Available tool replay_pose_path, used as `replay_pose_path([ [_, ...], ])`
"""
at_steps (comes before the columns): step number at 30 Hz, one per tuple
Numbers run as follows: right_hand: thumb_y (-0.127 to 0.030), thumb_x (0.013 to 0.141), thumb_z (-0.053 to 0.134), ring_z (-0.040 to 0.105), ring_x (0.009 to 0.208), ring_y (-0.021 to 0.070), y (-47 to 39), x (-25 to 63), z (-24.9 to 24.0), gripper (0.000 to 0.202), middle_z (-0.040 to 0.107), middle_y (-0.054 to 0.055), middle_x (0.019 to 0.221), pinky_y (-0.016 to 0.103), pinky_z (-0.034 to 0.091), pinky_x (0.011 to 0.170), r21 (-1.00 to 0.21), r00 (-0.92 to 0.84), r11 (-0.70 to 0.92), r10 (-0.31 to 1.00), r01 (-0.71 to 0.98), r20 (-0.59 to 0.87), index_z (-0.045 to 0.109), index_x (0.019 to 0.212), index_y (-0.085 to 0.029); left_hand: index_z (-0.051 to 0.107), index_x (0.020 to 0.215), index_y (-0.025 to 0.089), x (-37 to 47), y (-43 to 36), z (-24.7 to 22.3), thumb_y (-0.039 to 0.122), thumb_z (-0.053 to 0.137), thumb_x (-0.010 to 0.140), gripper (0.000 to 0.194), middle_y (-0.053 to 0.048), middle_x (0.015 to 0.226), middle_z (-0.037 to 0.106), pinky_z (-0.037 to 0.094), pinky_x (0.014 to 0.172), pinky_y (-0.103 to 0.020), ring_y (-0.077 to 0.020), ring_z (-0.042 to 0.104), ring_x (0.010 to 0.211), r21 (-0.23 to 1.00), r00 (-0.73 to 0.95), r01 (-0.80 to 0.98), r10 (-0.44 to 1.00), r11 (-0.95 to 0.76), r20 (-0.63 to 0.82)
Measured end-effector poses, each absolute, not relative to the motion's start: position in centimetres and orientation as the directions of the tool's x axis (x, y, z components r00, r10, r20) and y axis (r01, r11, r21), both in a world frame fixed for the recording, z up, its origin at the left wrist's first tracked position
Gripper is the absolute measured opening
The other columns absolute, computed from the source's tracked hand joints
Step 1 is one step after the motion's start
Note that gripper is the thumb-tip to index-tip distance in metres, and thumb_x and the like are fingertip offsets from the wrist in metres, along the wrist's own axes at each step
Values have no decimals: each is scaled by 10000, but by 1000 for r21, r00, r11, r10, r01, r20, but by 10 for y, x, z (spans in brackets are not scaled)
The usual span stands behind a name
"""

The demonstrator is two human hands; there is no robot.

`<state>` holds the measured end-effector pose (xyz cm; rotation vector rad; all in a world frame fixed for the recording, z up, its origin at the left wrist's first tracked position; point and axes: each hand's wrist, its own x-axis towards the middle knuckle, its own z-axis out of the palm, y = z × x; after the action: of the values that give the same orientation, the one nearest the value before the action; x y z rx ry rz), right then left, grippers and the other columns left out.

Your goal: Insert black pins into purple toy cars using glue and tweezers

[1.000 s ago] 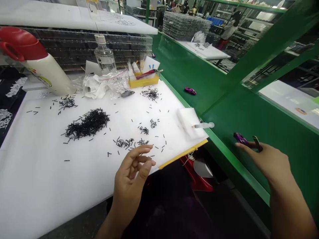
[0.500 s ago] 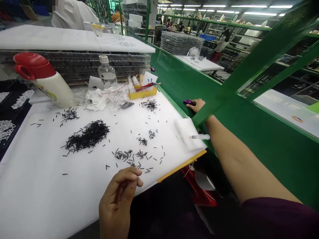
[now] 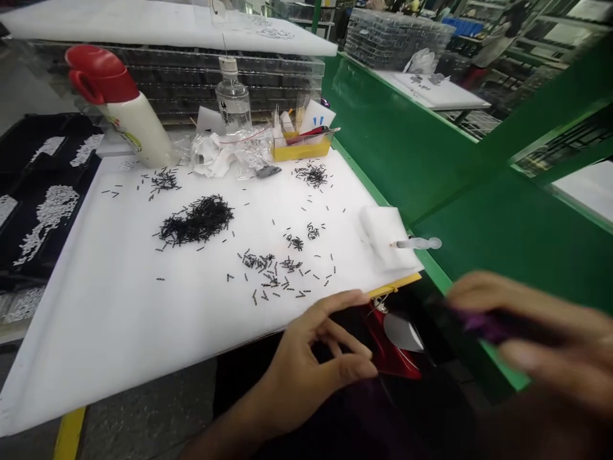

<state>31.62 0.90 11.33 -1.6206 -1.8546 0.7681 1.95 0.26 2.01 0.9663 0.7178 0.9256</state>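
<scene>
My right hand (image 3: 541, 332), smeared by motion, is closed around a small shiny purple-and-black object (image 3: 486, 324) whose kind I cannot make out. It hangs over the green frame at the lower right. Just off the front edge of the white foam board (image 3: 119, 332), my left hand (image 3: 316, 364) is open, thumb and forefinger apart with nothing between them. Closest to it on the board lie scattered small black strip-like pieces (image 3: 272, 278). A larger dark heap (image 3: 198, 220) of them sits farther back. A syringe (image 3: 416, 243) lies on a folded white foam pad (image 3: 390, 239) at the board's right corner.
A tilted cream bottle with a red lid (image 3: 138, 128), crumpled plastic and tissue (image 3: 225, 150), a clear bottle (image 3: 233, 96) and a yellow tool box (image 3: 301, 150) line the back. Black trays (image 3: 29, 160) holding white pieces stand left. A green metal frame (image 3: 378, 128) borders the right.
My right hand has lifted the purple-and-black object off the green frame and brought it towards me. My left hand has moved right and spread its fingers. The view has shifted.
</scene>
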Motion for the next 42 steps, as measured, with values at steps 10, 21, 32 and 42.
replay_pose_path([
  [10,-309,1025,548,725,1253,365,68,235,24,396,734,168,1348,604,608,1084,-566,-111,177,982,805,150,671,1393,-229,884,1133,332,-4,-5,17,311,844,975,164,-28,1118,861,661,766,-242,-169,823,851,990,-105,-138,994,7,-21],
  [21,-345,781,921,618,1071,279,66,249,2,458,586,62,1171,525,574,976,-745,511,238,598,623,618,579,1077,-277,834,1124,266,3,3,19,275,842,948,177,-29,1168,859,675,832,-261,-172,825,879,993,-100,-57,989,107,-113],
  [32,-485,933,773,341,572,181,47,201,55,354,332,-39,652,386,494,693,-903,263,373,912,-213,314,567,708,-307,832,1091,247,10,5,15,214,841,934,160,-42,1181,857,704,804,-271,-181,830,893,998,-144,-39,988,43,-48],
  [42,-394,1127,513,376,546,156,24,162,63,568,326,-34,562,372,370,599,-882,-216,242,912,-404,349,248,654,-222,809,1147,284,7,5,8,207,843,965,201,5,1212,849,667,863,-184,-130,823,970,999,-90,-38,996,0,-4],
])
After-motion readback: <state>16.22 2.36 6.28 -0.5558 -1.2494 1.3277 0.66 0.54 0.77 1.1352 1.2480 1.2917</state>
